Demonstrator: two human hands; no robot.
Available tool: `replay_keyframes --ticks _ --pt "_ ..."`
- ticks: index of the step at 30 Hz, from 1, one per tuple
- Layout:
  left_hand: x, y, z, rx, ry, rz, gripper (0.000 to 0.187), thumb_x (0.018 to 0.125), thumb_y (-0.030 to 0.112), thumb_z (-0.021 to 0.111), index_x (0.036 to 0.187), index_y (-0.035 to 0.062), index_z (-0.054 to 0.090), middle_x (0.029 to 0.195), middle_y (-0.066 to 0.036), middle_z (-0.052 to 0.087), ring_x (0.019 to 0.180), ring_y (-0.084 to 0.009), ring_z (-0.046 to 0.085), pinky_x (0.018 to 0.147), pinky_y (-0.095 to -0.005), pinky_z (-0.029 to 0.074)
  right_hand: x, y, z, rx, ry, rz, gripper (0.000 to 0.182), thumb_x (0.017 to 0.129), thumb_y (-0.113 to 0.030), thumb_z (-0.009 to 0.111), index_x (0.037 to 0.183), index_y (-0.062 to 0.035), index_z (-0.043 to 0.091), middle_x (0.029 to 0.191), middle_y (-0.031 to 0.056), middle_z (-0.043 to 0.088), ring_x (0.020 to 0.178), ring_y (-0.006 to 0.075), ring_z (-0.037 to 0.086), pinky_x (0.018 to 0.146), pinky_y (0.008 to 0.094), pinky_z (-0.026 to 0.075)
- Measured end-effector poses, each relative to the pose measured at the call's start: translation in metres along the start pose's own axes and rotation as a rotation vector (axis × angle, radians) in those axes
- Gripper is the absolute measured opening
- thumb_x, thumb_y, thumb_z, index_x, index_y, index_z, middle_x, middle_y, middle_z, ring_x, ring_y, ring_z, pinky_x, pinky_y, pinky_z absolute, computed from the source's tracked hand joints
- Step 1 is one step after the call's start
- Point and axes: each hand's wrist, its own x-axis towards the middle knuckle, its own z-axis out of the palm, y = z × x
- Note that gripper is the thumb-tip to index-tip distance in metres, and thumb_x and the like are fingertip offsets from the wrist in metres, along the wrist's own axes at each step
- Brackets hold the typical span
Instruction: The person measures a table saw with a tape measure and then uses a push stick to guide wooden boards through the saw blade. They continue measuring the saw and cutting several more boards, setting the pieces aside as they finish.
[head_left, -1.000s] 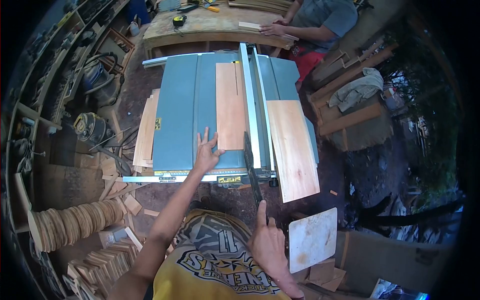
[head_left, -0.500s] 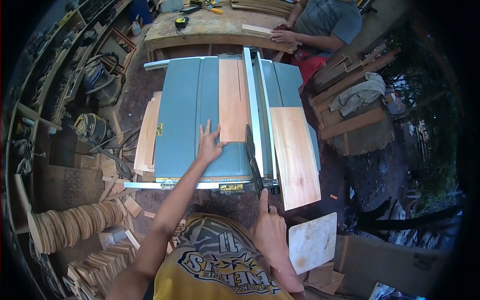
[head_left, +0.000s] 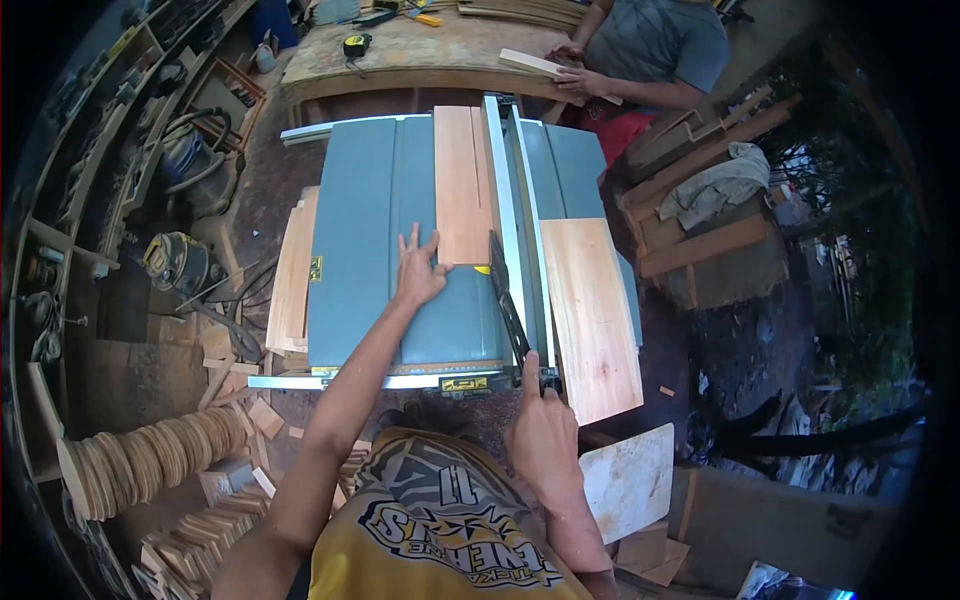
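A flat wooden board [head_left: 459, 190] lies on the blue-green table saw top [head_left: 365, 220], alongside the metal fence [head_left: 505, 180]. A slit runs lengthwise through its far part. My left hand [head_left: 420, 275] rests with fingers spread at the board's near left corner. My right hand [head_left: 543, 435] grips the handle end of a black push stick [head_left: 509, 305], its index finger stretched along it. The stick's far tip touches the board's near right corner. Something yellow shows beside that tip. Right of the fence lies another wooden board [head_left: 593, 320], overhanging the near edge.
Behind the saw stands a wooden workbench [head_left: 420, 65] with a tape measure [head_left: 356, 45]. A co-worker's hands [head_left: 575, 75] hold a wood strip there. Stacked boards [head_left: 292, 275] stand at the left, and a shop vacuum [head_left: 175, 262] is beyond them.
The board has slid away from me along the fence. Both my hands and the push stick have moved forward with it. The co-worker's wood strip has shifted right.
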Motion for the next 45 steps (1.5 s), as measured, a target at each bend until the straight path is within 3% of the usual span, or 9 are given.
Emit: replay_keyframes --ticks 8,11,18,26,29,33,42,44,45 --pt "0.025 -0.007 0.002 -0.005 0.014 0.001 0.064 0.081 0.017 0.077 0.136 -0.0061 0.054 0.138 -0.021 0.057 0.148 -0.0368 0.025 0.124 -0.0531 0.009 0.025 -0.006 -0.006 0.006 0.021 0.004 0.073 0.073 0.005 0.058 0.142 0.0150 0.037 0.077 0.0342 0.063 0.069 0.0475 0.065 0.068 0.0528 0.052" --pt "0.034 -0.006 0.000 -0.032 0.004 -0.008 0.063 0.081 0.016 0.076 0.137 -0.0009 0.055 0.139 -0.019 0.057 0.148 -0.0366 0.025 0.124 -0.0535 0.008 0.035 -0.008 -0.011 -0.032 -0.035 0.023 0.075 0.077 -0.001 0.062 0.145 0.0128 0.034 0.087 0.0349 0.064 0.074 0.0468 0.068 0.069 0.0507 0.056" --pt "0.056 -0.012 -0.002 0.001 -0.039 0.007 0.064 0.079 0.015 0.076 0.140 0.0089 0.056 0.141 -0.018 0.055 0.150 -0.0362 0.022 0.124 -0.0548 0.005 0.058 -0.011 -0.014 -0.048 0.012 0.051 0.068 0.075 0.003 0.057 0.141 0.0109 0.042 0.077 0.0308 0.065 0.072 0.0461 0.067 0.071 0.0523 0.053" --pt "0.077 -0.013 -0.005 0.027 -0.049 -0.002 0.062 0.081 0.018 0.076 0.139 0.0080 0.057 0.141 -0.019 0.055 0.149 -0.0378 0.022 0.123 -0.0568 0.004 0.082 -0.011 -0.017 -0.057 0.062 0.002 0.059 0.077 0.007 0.050 0.136 0.0129 0.047 0.076 0.0310 0.065 0.071 0.0454 0.066 0.071 0.0523 0.053" --pt "0.087 -0.015 -0.006 0.042 -0.066 0.003 0.063 0.081 0.018 0.076 0.140 0.0074 0.056 0.141 -0.019 0.055 0.149 -0.0378 0.022 0.123 -0.0572 0.004 0.093 -0.007 -0.017 -0.084 0.055 -0.034 0.067 0.075 0.003 0.059 0.140 0.0137 0.043 0.076 0.0323 0.065 0.072 0.0453 0.068 0.069 0.0497 0.056" --pt "0.110 -0.025 -0.003 0.088 -0.060 0.052 0.062 0.083 0.019 0.073 0.141 0.0062 0.054 0.142 -0.018 0.055 0.150 -0.0380 0.020 0.123 -0.0581 0.004 0.116 -0.007 -0.024 -0.075 0.072 -0.044 0.063 0.075 0.004 0.056 0.137 0.0132 0.046 0.078 0.0331 0.065 0.072 0.0467 0.067 0.071 0.0514 0.054" --pt "0.142 -0.049 -0.016 0.184 -0.040 0.134 0.058 0.088 0.023 0.068 0.142 0.0091 0.052 0.143 -0.011 0.055 0.149 -0.0378 0.022 0.119 -0.0654 0.005 0.279 -0.010 -0.047 0.021 0.168 -0.149 0.048 0.075 0.002 0.048 0.121 0.0032 0.063 0.080 0.0353 0.064 0.081 0.0501 0.065 0.080 0.0562 0.049" --pt "0.141 -0.062 -0.024 0.238 -0.040 0.155 0.057 0.090 0.024 0.067 0.143 0.0107 0.052 0.143 -0.009 0.056 0.149 -0.0373 0.022 0.118 -0.0676 0.005 0.331 -0.002 -0.041 -0.044 0.369 -0.316 0.043 0.076 0.002 0.045 0.114 0.0033 0.066 0.074 0.0314 0.065 0.067 0.0449 0.068 0.069 0.0521 0.054" --pt "0.142 -0.067 -0.029 0.265 -0.037 0.168 0.056 0.090 0.024 0.066 0.143 0.0115 0.052 0.143 -0.008 0.056 0.149 -0.0370 0.022 0.117 -0.0686 0.005 0.340 -0.020 -0.062 0.048 0.217 -0.167 0.034 0.077 0.000 0.048 0.106 0.0057 0.066 0.071 0.0304 0.065 0.066 0.0429 0.068 0.069 0.0503 0.055"
